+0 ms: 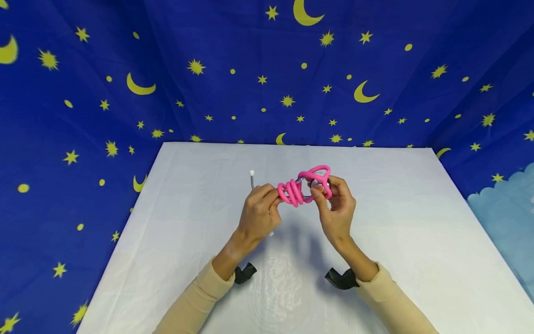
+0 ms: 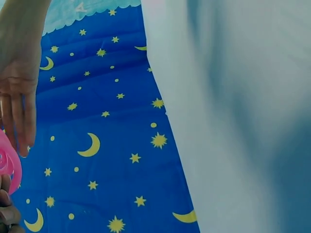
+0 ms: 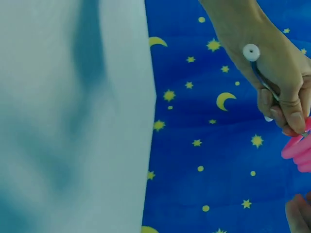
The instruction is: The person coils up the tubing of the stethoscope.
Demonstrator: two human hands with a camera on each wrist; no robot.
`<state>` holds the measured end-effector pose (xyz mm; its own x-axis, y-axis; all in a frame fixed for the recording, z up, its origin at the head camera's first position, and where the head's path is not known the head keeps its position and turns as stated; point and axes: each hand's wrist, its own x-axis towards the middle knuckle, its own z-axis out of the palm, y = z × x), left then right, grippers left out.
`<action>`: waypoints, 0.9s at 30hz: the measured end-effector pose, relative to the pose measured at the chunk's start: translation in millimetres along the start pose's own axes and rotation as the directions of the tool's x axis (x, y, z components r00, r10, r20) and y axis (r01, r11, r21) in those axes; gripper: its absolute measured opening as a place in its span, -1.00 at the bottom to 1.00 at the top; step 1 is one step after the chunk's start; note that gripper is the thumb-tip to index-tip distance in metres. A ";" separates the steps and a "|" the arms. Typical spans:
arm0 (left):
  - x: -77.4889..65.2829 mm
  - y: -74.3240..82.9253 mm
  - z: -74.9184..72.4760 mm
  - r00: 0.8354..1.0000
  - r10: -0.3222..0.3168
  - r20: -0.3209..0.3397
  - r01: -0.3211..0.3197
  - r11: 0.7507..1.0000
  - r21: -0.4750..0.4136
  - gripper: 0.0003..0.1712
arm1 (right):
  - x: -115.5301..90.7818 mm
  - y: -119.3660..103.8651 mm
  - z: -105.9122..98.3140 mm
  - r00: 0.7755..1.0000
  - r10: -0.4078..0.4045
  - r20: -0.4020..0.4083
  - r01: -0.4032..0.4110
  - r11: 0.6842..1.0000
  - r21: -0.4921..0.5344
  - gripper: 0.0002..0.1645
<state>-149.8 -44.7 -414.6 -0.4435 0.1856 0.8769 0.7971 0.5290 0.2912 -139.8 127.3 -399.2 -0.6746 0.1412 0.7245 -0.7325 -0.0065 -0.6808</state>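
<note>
A stethoscope with pink tubing (image 1: 294, 194) is held up over the table, its tube wound in several coils around the metal part and looped at the far end. My left hand (image 1: 258, 211) grips the metal ear tubes beside the coils. One white ear tip (image 1: 252, 173) sticks up past its knuckles, and another shows below that hand. With thumb and fingers, my right hand (image 1: 339, 208) pinches the round chest piece (image 1: 318, 184) inside the pink loop. In the right wrist view, the left hand (image 3: 284, 77) holds the ear tubes tight against the coils (image 3: 297, 148).
Under both hands spreads a white-covered table (image 1: 200, 185). Dark straps (image 1: 342, 279) hang at the wrists, below the beige sleeves (image 1: 196, 297). A blue cloth (image 1: 250, 46) with yellow moons and stars stands behind the table and along its sides.
</note>
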 end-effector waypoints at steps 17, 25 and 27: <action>1.4 0.0 0.6 1.000 0.015 0.025 -0.016 0.998 0.053 -0.90 | -20.1 14.8 4.6 0.991 0.054 0.124 -0.065 0.994 0.089 -0.57; -1.9 4.7 6.1 0.999 -0.024 0.021 0.023 0.999 0.029 -0.86 | -20.8 15.0 10.7 1.000 -0.024 0.013 0.026 0.985 -0.173 -0.50; -3.1 3.2 5.7 0.999 -0.043 0.025 0.042 0.999 0.010 -0.86 | -19.6 14.2 9.5 0.999 0.033 0.040 -0.027 0.989 -0.144 -0.55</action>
<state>-148.2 -38.9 -418.5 -0.4872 0.1835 0.8538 0.7733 0.5450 0.3241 -137.8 115.1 -422.0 -0.7013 0.1015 0.7056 -0.6935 0.1319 -0.7083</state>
